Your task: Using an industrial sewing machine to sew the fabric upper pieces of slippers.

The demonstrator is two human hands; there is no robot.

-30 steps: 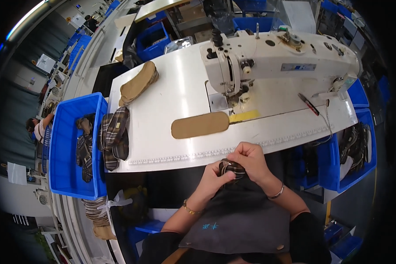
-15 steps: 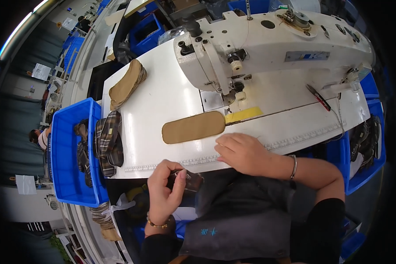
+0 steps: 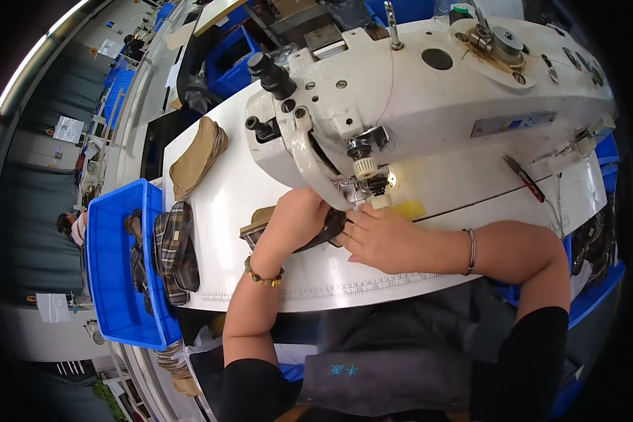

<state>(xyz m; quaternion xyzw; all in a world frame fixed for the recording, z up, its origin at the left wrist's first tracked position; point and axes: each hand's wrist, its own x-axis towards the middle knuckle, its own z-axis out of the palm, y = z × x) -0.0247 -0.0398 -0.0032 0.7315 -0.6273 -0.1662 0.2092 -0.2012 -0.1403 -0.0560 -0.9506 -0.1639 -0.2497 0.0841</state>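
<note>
My left hand (image 3: 306, 218) is bent over the sewing plate, gripping a dark brown strip of fabric (image 3: 335, 225). A tan oval fabric piece (image 3: 259, 219) lies partly under that hand and wrist, with the dark strip along its near side. From the right, my right hand (image 3: 387, 240) meets the strip, its fingertips closed at the strip's right end. Both hands are close to the needle area of a white sewing machine (image 3: 415, 91). The machine's head and my fingers hide where the fabric meets the presser foot.
A stack of tan fabric pieces (image 3: 198, 158) lies at the table's far left. Plaid pouches (image 3: 174, 239) rest beside a blue bin (image 3: 130, 320). Red-and-black thread snips (image 3: 524, 178) lie right of the needle. A printed ruler (image 3: 309, 290) runs along the near edge.
Both hands have moved up to the needle area; my left hand brought the dark strip from the table's front edge onto the tan piece. The view has shifted closer to the machine.
</note>
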